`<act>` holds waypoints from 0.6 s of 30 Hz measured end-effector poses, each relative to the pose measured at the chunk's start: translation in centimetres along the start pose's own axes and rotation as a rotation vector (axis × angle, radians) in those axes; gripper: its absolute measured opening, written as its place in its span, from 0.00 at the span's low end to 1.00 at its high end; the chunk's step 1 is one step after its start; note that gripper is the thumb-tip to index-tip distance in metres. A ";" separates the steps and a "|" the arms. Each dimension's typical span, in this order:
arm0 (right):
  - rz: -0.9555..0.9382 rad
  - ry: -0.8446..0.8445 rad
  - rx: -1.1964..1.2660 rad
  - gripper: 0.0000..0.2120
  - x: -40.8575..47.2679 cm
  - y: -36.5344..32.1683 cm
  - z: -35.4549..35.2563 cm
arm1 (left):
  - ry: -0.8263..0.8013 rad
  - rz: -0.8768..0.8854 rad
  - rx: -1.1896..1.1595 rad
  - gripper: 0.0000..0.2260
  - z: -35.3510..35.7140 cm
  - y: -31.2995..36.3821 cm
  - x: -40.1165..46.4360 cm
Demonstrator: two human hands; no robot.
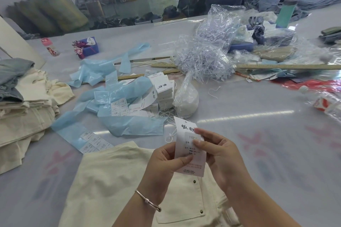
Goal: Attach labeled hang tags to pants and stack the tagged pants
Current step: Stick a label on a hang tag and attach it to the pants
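Two hands [193, 155] apparently around tag [188, 131]

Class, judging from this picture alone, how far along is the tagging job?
Done: folded pants are stacked at left. In hand: both the left hand and right hand hold a hang tag above cream pants. Left: attaching it, stacking, and the remaining tags.

left hand [166, 160]: bare, no glove, no ring seen, nails short and unpainted
left wrist: wore one thin metal bangle [147, 200], silver-pink tone, small bead-like clasp on the band, sat loose round the wrist
left forearm: bare, no sleeve in view
right hand [219, 155]: bare, no glove, no ring seen, nails short and plain
right wrist: nothing worn
right forearm: bare to the frame edge, no sleeve showed
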State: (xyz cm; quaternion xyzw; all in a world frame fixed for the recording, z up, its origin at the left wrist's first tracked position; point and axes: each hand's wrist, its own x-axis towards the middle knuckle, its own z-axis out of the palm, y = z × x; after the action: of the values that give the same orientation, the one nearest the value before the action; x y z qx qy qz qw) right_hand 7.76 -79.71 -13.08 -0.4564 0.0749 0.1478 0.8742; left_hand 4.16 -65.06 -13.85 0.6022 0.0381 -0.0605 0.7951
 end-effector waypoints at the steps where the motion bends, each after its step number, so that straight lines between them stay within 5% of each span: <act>1: -0.005 0.032 -0.016 0.22 0.3 0.0 0.2 | -0.005 -0.002 0.001 0.15 -0.3 0.0 0.1; 13: -0.116 0.139 -0.401 0.02 5.8 3.4 1.3 | 0.060 -0.108 0.106 0.10 -4.3 -1.1 3.9; 18: -0.184 0.190 -0.714 0.05 10.1 3.9 -0.8 | 0.420 -0.194 0.035 0.05 -8.4 -2.7 4.9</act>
State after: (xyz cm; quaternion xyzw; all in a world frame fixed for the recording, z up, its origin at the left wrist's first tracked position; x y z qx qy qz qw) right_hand 16.03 -76.36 -19.30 -0.7488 0.0579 0.0424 0.6589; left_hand 8.71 -57.92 -19.33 0.6087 0.2594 -0.0106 0.7497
